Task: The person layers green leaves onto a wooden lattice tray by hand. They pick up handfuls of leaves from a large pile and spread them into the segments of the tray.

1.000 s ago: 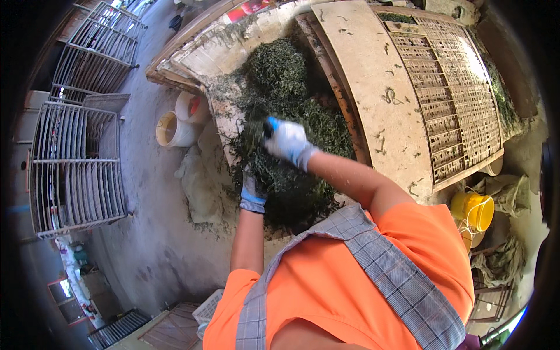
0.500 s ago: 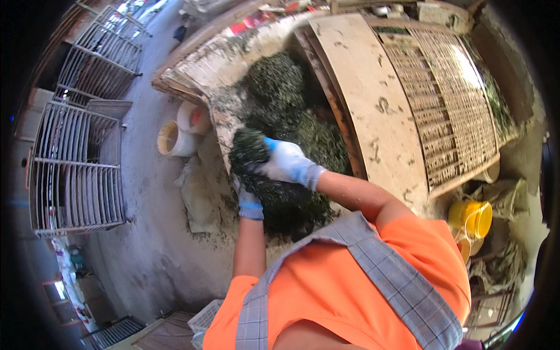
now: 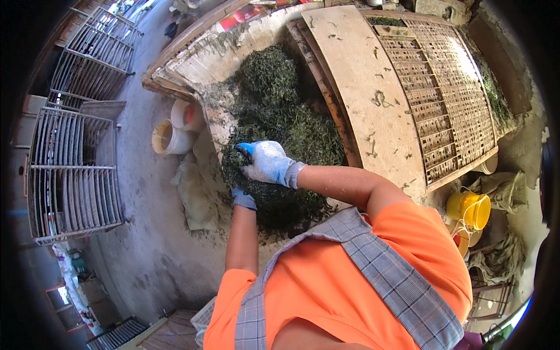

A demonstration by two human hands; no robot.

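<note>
My right hand [image 3: 269,163], in a white and blue glove, is closed over a clump of dark green leafy strands [image 3: 235,166], its blue fingertips curled over the top. My left hand [image 3: 244,198] is under the right one, against the same clump. Only its glove cuff and a bit of blue show; the strands and my right hand cover its fingers. Around and beyond both hands a big heap of dark green leafy strands [image 3: 271,79] fills a pale, wooden-edged trough [image 3: 213,67].
A pale board [image 3: 367,99] and a slatted wooden rack [image 3: 443,99] lie right of the heap. White buckets [image 3: 181,142] and a crumpled sack [image 3: 198,195] are on the floor to the left. Metal racks [image 3: 73,175] stand at far left. A yellow bucket [image 3: 468,210] is at right.
My right hand has moved a little left and toward me. The rounded bulk of strands that stood up before it has sunk, and less shows beyond the fingertips. My left hand has shifted slightly left.
</note>
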